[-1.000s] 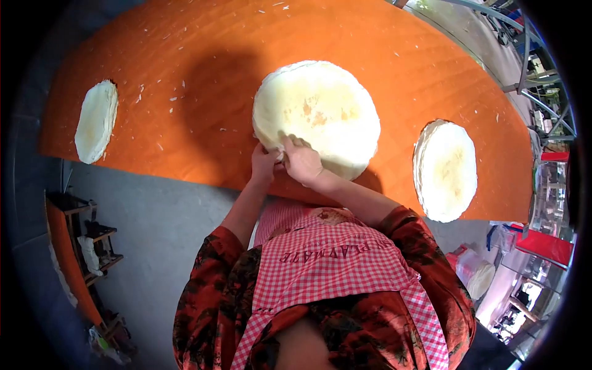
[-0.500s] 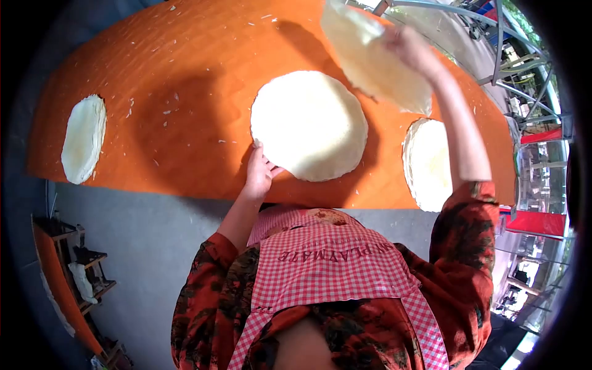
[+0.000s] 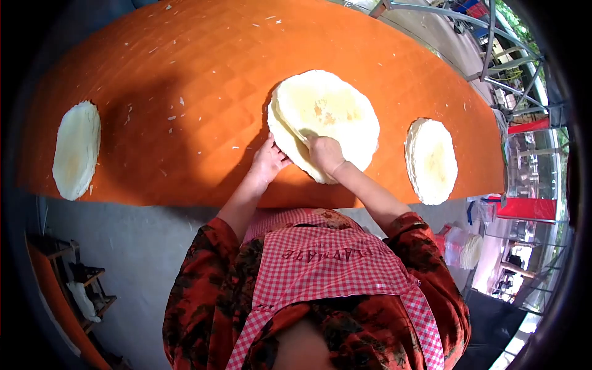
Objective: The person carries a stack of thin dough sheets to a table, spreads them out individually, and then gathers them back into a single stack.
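In the middle of the orange table lies a stack of thin, round, pale flatbreads (image 3: 285, 143). The top flatbread (image 3: 336, 110), lightly browned in places, sits shifted to the right, so the one below shows along the left side. My right hand (image 3: 325, 154) is closed on the near-left edge of this top flatbread, and the edge is slightly raised there. My left hand (image 3: 269, 161) rests against the stack's lower-left rim with its fingers apart. Part of the stack is hidden under my right hand.
Another flatbread stack (image 3: 431, 161) lies at the table's right, and one more (image 3: 76, 151) at its left end. Small dough flakes dot the orange tabletop (image 3: 203, 68). A wooden rack (image 3: 92, 277) stands at lower left, metal frames (image 3: 456, 12) at upper right.
My right hand has brought the lifted flatbread down from the upper right onto the middle stack, still gripping its edge. My left hand stays by the stack's left rim. The view has shifted slightly.
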